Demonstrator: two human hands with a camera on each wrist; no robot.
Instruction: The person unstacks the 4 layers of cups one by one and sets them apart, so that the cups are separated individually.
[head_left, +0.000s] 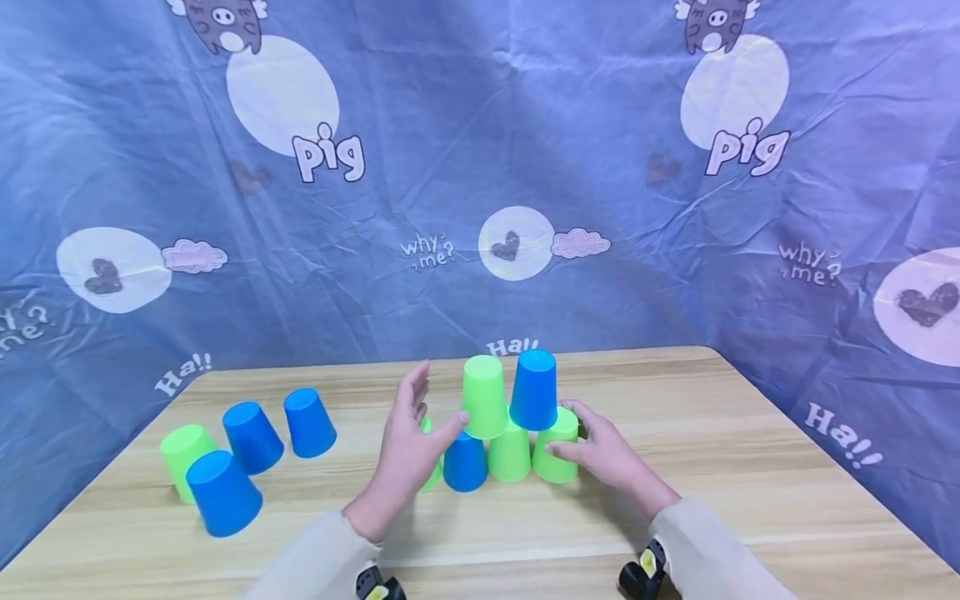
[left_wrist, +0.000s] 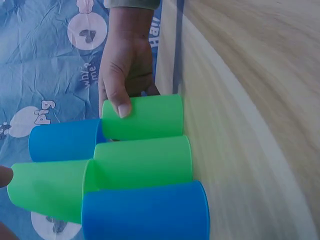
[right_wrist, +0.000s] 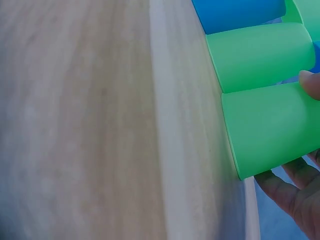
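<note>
Upside-down plastic cups stand in two tiers at the table's middle. Along the bottom run a green cup (head_left: 433, 477) mostly hidden by my left hand, a blue cup (head_left: 465, 467), a middle green cup (head_left: 510, 457) and a right-end green cup (head_left: 556, 469). An upper green cup (head_left: 484, 396) and an upper blue cup (head_left: 535, 390) rest across them. My right hand (head_left: 613, 457) holds the right-end green cup (right_wrist: 275, 130), thumb in front and fingers round its far side. My left hand (head_left: 411, 442) is spread, its thumb tip right at the upper green cup (left_wrist: 47, 190).
On the wooden table (head_left: 360, 542) to the left stand a separate green cup (head_left: 180, 454) and blue cups, one in front (head_left: 225, 496), another behind it (head_left: 253, 437) and a third (head_left: 310, 423) farther back. A patterned blue cloth (head_left: 420, 300) hangs behind the table.
</note>
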